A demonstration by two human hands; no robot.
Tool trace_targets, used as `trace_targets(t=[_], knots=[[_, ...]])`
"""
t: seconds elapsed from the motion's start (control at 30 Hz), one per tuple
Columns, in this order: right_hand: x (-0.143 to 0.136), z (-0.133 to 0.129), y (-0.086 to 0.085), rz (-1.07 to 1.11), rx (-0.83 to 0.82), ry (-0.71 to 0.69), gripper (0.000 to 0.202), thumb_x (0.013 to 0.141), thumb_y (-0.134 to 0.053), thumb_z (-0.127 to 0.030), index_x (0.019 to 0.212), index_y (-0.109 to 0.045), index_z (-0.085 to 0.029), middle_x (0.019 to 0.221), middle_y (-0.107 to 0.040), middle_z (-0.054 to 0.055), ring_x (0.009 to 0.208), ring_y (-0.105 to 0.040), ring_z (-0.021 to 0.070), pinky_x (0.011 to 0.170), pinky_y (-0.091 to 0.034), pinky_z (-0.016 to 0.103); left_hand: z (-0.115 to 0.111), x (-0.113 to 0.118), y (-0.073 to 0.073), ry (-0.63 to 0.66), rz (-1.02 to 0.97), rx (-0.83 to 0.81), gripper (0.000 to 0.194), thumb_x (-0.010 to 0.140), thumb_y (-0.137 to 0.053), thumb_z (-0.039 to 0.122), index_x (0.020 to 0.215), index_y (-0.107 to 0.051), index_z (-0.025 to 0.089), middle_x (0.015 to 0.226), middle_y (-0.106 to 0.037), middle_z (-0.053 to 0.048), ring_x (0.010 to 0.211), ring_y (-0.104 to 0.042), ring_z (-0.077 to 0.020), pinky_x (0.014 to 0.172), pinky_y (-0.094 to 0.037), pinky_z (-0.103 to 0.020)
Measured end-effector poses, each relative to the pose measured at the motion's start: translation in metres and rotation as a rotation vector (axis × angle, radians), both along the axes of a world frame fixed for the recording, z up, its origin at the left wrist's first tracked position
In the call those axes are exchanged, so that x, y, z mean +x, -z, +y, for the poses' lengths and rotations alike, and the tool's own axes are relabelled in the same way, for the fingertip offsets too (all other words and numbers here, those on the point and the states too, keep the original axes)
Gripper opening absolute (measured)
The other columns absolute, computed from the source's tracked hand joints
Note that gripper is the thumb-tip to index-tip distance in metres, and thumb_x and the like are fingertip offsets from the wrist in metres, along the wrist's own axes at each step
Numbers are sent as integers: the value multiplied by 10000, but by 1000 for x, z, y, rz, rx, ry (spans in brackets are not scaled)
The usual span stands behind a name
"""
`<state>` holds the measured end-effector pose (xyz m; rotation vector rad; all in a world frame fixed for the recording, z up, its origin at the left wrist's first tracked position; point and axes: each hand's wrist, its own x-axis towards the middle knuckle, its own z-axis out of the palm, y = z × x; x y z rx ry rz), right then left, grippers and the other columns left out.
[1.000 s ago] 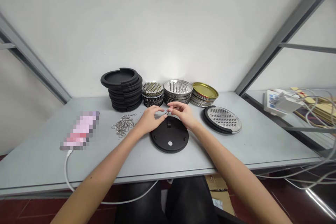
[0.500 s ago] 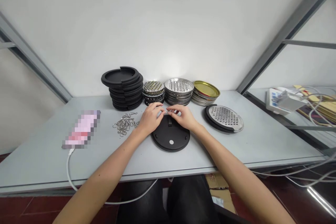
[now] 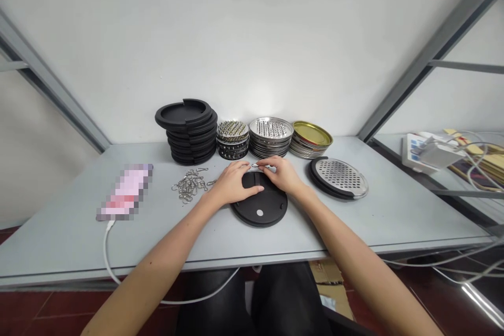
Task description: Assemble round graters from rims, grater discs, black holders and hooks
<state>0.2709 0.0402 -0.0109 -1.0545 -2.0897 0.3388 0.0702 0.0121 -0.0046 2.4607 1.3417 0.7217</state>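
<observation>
A black round base (image 3: 268, 210) lies on the table in front of me, with a pale round dot and small raised nubs on its upper face. My left hand (image 3: 233, 185) grips its far left side, thumb stretched across the face and fingers by the far edge. At that far edge, my right hand (image 3: 281, 173) pinches a small metal wire hook (image 3: 254, 165), partly hidden by the fingers. Left of the base is a loose pile of similar wire hooks (image 3: 191, 185).
Behind stand stacks of black holders (image 3: 189, 139), small spiked graters (image 3: 233, 142), silver grater discs (image 3: 271, 142) and gold-topped lids (image 3: 313, 139). A grater in a black holder (image 3: 340, 178) lies right. A phone (image 3: 125, 191) with a white cable lies left.
My left hand has let go of the wire hook; its thumb has come down across the black base. My right hand stays at the far edge with the hook.
</observation>
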Motion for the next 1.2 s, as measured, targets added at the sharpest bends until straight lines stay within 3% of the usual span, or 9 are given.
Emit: trace_targets(t=[0.17, 0.43, 0.6, 0.83, 1.0, 1.2], knots=[[-5, 1, 2, -4, 9, 40, 171, 841, -587, -120, 917, -719, -198, 930, -739, 54, 883, -642, 221, 848, -497, 377, 2, 5, 3, -1, 30, -51, 654, 724, -706, 547, 1213, -610, 124, 1378, -504, -165, 1285, -440, -322, 1083, -372, -444], [-10, 0, 4, 34, 34, -24, 166, 843, -599, -118, 903, -730, -201, 925, -721, 59, 875, -645, 203, 827, -497, 341, 1, -4, 8, -84, 68, -17, 597, 743, -656, 610, 1095, -669, 128, 1375, -507, -183, 1323, -400, -353, 1086, -361, -471], [-11, 1, 6, 32, 39, -59, 178, 851, -601, -127, 923, -743, -208, 923, -724, 57, 868, -647, 203, 823, -498, 339, -1, -6, 5, -70, 45, 33, 627, 762, -656, 582, 1181, -635, 117, 1335, -534, -185, 1280, -446, -339, 1068, -380, -468], [-8, 0, 5, -44, 69, -93, 230, 852, -582, -111, 989, -741, -206, 938, -717, 68, 877, -630, 210, 840, -484, 352, 8, -8, 3, -17, -171, 124, 185, 881, -586, 279, 996, -699, 189, 1064, -683, -59, 1038, -594, -221, 961, -458, -370], [-7, -3, 2, -78, 72, -96, 248, 844, -574, -98, 993, -739, -209, 948, -704, 72, 893, -614, 212, 837, -478, 350, 12, -8, 4, -23, -197, 98, 156, 883, -550, 197, 884, -705, 192, 969, -708, -43, 946, -619, -212, 895, -476, -361], [-7, -5, 1, -96, 57, -103, 254, 852, -555, -97, 1004, -729, -201, 950, -691, 75, 895, -611, 213, 835, -479, 348, 11, -7, 2, -18, -182, 69, 109, 865, -587, 241, 899, -685, 207, 967, -695, -32, 959, -616, -211, 908, -467, -356]])
